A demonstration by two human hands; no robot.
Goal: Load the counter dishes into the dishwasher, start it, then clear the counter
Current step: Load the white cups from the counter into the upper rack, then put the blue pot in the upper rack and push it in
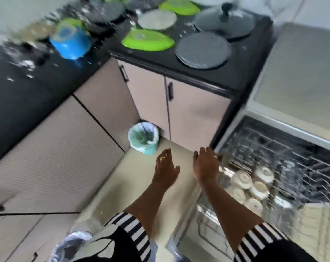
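1. Two hands are out in front of me in the head view, and both are empty. My left hand (166, 167) hangs over the floor with its fingers loose. My right hand (205, 165) reaches, fingers straight, toward the near corner of the pulled-out rack (273, 148). Motion blur keeps me from telling whether it touches the wire.
2. At my right the dishwasher door (198, 233) is dropped open. A cluster of white bowls (243, 178) sits upside down in the near part of the rack, so I judge the loading has begun.
3. Most of the dishes are still on the black counter (198, 76). A lime-green plate (147, 39) lies beside a dark grey plate (203, 50) near the front edge. Behind them are a pale round plate (156, 19) and a second green plate (179, 5). A glass lid (224, 19) with a black knob lies at the right end, and a blue pot (70, 42) stands round the corner to the left. Farther back everything is too smeared to name.
4. By my reckoning the task is early: these pieces must cross over before I can start the machine or clear the counter.
5. A teal waste bin (144, 138) with a liner stands in the floor corner below the cabinet doors (194, 114). It and the open door narrow my path to the counter. A clear plastic bag (73, 241) shows by my left hip.
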